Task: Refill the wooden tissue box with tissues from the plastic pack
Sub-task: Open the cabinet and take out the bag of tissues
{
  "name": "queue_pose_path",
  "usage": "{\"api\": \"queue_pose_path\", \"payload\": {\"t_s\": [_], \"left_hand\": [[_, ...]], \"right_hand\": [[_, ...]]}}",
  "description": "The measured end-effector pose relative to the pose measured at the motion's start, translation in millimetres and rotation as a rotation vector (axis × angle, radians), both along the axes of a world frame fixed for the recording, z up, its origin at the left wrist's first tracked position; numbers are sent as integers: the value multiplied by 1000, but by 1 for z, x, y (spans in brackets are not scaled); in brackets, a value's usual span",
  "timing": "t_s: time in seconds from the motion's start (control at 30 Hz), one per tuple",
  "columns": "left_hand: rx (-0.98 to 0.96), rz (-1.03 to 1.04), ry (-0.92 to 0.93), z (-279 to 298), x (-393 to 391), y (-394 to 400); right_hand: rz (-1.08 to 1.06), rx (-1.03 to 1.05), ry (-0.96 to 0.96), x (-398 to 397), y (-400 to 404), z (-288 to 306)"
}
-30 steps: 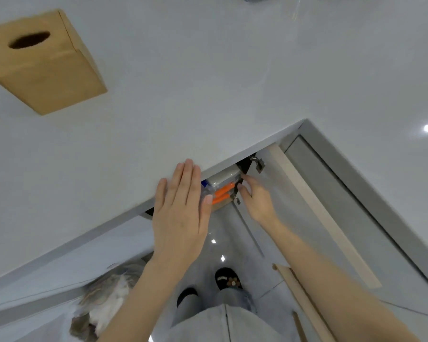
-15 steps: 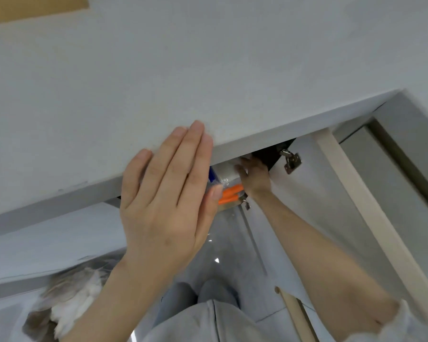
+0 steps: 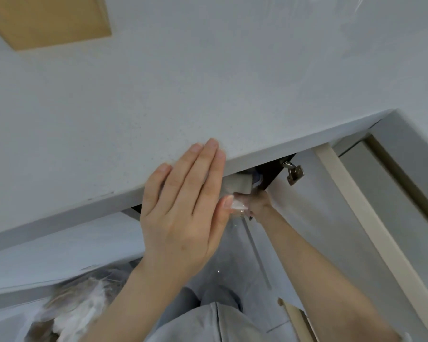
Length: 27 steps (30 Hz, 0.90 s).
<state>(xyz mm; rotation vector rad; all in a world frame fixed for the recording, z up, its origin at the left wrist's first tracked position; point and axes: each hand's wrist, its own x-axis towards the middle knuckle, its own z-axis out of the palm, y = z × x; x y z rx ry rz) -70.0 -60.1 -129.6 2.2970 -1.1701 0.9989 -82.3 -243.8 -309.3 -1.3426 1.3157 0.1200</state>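
Observation:
The wooden tissue box (image 3: pixel 50 21) stands on the white counter (image 3: pixel 208 82) at the top left, cut off by the frame edge. My left hand (image 3: pixel 183 213) lies flat on the counter's front edge, fingers together, holding nothing. My right hand (image 3: pixel 258 203) reaches under the counter into the open cabinet. Its fingers are closed on the clear wrap of the plastic tissue pack (image 3: pixel 239 187), which shows whitish just below the counter edge. Most of the pack is hidden by the counter and my left hand.
The cabinet door (image 3: pixel 331 230) hangs open to the right, its metal hinge (image 3: pixel 294 172) near the top. A clear bag of crumpled white stuff (image 3: pixel 77 309) sits at the lower left. A wooden strip (image 3: pixel 298 319) stands at the lower right.
The view has dropped closer to the counter edge. My right hand has shifted on the pack and drawn it a little outward; the orange print no longer shows. My left hand stays on the counter.

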Motion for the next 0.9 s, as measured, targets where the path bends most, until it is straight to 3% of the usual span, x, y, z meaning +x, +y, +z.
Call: {"api": "queue_pose_path", "payload": {"t_s": [0.23, 0.4, 0.6, 0.77, 0.9], "left_hand": [[179, 16, 302, 32, -13, 7], [429, -7, 615, 68, -17, 14], [620, -111, 908, 108, -10, 17], [730, -62, 1151, 138, -3, 2], [702, -47, 1349, 158, -3, -9]], "right_hand": [[-9, 284, -137, -58, 0, 78], [104, 306, -51, -102, -1, 166], [445, 298, 38, -131, -21, 273], [786, 326, 138, -128, -40, 343], [1063, 397, 156, -109, -56, 380]]}}
